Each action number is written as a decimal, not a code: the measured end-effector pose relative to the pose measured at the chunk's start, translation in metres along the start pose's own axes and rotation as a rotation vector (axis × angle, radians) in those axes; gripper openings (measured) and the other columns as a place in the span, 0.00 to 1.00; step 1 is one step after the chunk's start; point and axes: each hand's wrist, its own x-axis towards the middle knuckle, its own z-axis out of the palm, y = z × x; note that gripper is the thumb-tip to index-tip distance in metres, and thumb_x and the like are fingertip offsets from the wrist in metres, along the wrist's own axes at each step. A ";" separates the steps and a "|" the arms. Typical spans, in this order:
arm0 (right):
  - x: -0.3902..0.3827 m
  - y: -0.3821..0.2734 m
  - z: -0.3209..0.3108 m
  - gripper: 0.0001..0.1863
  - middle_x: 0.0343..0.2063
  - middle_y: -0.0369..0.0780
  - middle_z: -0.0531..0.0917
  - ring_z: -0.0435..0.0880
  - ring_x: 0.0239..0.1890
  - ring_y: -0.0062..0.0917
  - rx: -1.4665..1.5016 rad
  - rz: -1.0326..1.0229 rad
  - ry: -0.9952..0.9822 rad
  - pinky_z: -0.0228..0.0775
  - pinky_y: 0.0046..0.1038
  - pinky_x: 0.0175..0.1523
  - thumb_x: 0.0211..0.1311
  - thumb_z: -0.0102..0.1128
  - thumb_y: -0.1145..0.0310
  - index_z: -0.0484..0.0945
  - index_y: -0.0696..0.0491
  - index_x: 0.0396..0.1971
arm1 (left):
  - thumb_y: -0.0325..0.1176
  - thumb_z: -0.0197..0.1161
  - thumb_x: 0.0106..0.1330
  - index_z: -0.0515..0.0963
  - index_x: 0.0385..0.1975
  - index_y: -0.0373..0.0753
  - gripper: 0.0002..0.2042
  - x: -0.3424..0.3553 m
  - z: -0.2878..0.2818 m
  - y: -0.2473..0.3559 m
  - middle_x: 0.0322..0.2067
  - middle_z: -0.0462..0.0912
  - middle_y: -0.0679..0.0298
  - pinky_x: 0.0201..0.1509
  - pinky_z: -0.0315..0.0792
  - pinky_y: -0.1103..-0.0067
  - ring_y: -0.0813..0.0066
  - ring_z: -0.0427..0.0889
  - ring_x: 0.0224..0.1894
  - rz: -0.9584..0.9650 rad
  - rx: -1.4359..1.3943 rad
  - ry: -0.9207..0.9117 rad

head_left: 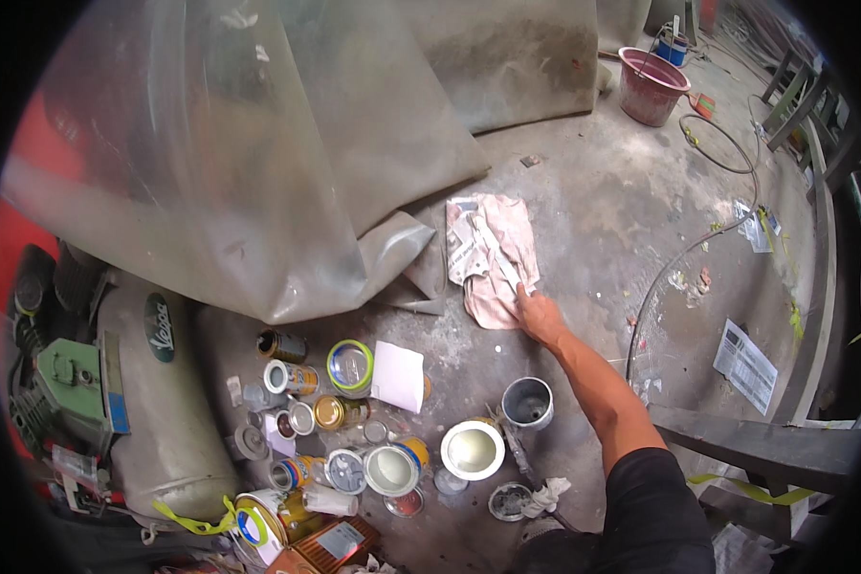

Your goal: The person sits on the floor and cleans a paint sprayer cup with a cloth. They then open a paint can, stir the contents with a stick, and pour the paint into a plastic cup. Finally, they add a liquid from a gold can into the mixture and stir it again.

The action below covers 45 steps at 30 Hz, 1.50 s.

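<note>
My right hand reaches forward from the lower right, fingers closed on the near end of a pale flat stick. The stick lies across a crumpled pink cloth on the floor, and my fingers are at the cloth's right edge. Beside and partly under the cloth is a printed sheet of paper. My left hand is outside the picture. Nearer to me stand a white-rimmed can of pale paint and a grey pot.
Several paint cans and lids, including a tin, crowd the lower left beside an air compressor tank. A translucent plastic sheet hangs at upper left. A hose, metal frame and maroon bucket are on the right.
</note>
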 end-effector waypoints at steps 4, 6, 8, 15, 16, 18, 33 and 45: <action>-0.042 0.002 -0.031 0.24 0.29 0.59 0.82 0.83 0.29 0.54 -0.043 -0.008 -0.124 0.75 0.51 0.34 0.67 0.52 0.66 0.72 0.59 0.61 | 0.34 0.53 0.72 0.67 0.63 0.40 0.20 0.014 0.007 -0.018 0.50 0.81 0.45 0.56 0.73 0.64 0.49 0.81 0.53 0.155 -0.077 0.014; -0.074 0.003 -0.044 0.24 0.27 0.59 0.82 0.83 0.27 0.54 -0.051 -0.018 -0.142 0.74 0.51 0.32 0.67 0.52 0.66 0.72 0.59 0.61 | 0.34 0.53 0.72 0.67 0.64 0.39 0.21 0.013 0.002 -0.011 0.50 0.81 0.46 0.56 0.73 0.65 0.49 0.81 0.53 0.206 -0.060 0.046; -0.101 -0.006 -0.056 0.26 0.29 0.58 0.83 0.84 0.29 0.53 -0.050 0.022 -0.165 0.75 0.51 0.34 0.63 0.54 0.68 0.72 0.59 0.61 | 0.32 0.52 0.72 0.68 0.63 0.38 0.20 0.011 -0.004 -0.003 0.50 0.81 0.45 0.57 0.73 0.64 0.47 0.81 0.54 0.170 -0.046 0.024; -0.133 -0.018 -0.135 0.11 0.28 0.52 0.85 0.86 0.27 0.45 0.224 0.282 -0.204 0.75 0.47 0.32 0.71 0.47 0.67 0.75 0.60 0.41 | 0.28 0.55 0.68 0.71 0.61 0.37 0.20 0.007 -0.001 -0.006 0.49 0.81 0.43 0.56 0.73 0.62 0.43 0.80 0.53 0.254 0.021 0.135; -0.124 -0.015 -0.141 0.11 0.26 0.50 0.85 0.86 0.26 0.43 0.314 0.353 -0.191 0.75 0.46 0.32 0.72 0.46 0.67 0.74 0.59 0.39 | 0.28 0.56 0.67 0.71 0.60 0.37 0.20 0.006 -0.001 -0.005 0.49 0.81 0.43 0.55 0.73 0.62 0.43 0.80 0.53 0.240 0.012 0.134; -0.097 -0.023 -0.149 0.12 0.23 0.49 0.84 0.85 0.23 0.40 0.494 0.423 -0.114 0.75 0.43 0.31 0.72 0.47 0.65 0.76 0.57 0.42 | 0.27 0.57 0.66 0.71 0.59 0.37 0.20 0.006 -0.006 -0.001 0.48 0.81 0.44 0.55 0.73 0.62 0.43 0.80 0.52 0.219 0.002 0.127; 0.023 -0.026 -0.022 0.29 0.34 0.57 0.84 0.85 0.38 0.54 0.020 0.190 -0.114 0.76 0.51 0.42 0.65 0.56 0.57 0.69 0.44 0.66 | 0.30 0.57 0.66 0.70 0.60 0.41 0.21 0.024 0.012 -0.042 0.45 0.82 0.45 0.49 0.75 0.61 0.44 0.82 0.48 0.092 0.031 0.078; -0.116 0.018 -0.056 0.22 0.33 0.58 0.84 0.84 0.38 0.54 0.021 0.236 -0.181 0.74 0.53 0.44 0.66 0.51 0.67 0.76 0.50 0.60 | 0.27 0.59 0.64 0.70 0.60 0.36 0.22 0.017 0.000 -0.020 0.48 0.81 0.43 0.53 0.74 0.61 0.42 0.80 0.51 0.312 0.152 0.075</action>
